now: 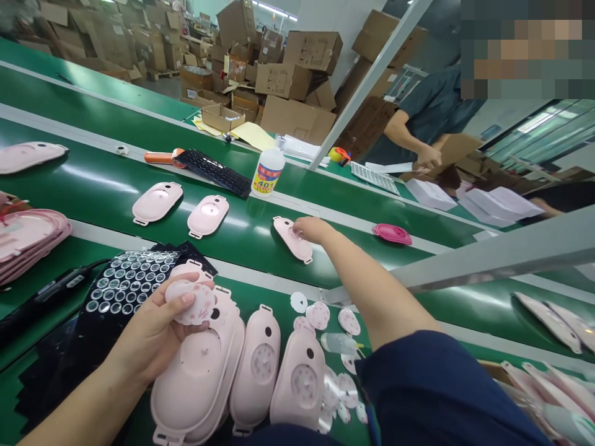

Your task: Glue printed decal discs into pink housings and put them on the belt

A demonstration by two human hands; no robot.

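Note:
My left hand (158, 322) is closed on a few round, pale, pink-printed discs (198, 302), pinched under the thumb. It is above a stack of pink plastic shells (186, 378), whose top one has a bare round recess. My right hand (313, 229) reaches out to the green belt, its bent fingers on a pink plastic shell (297, 244); the fingertips are partly hidden. Beside the stack lie another pink shell (242, 396) and a further shell (292, 412), both with patterned discs in their recesses. Loose discs (318, 316) and a small clear bottle (339, 343) are scattered to the right.
Pink shells (207, 215) ride on the belt (251, 226), with a darker pink one (393, 233) further right. A white glue bottle (268, 173) stands on the rail. Black sheets of clear rings (134, 279) lie left. A metal post (367, 87) rises ahead; a co-worker (432, 118) handles cardboard.

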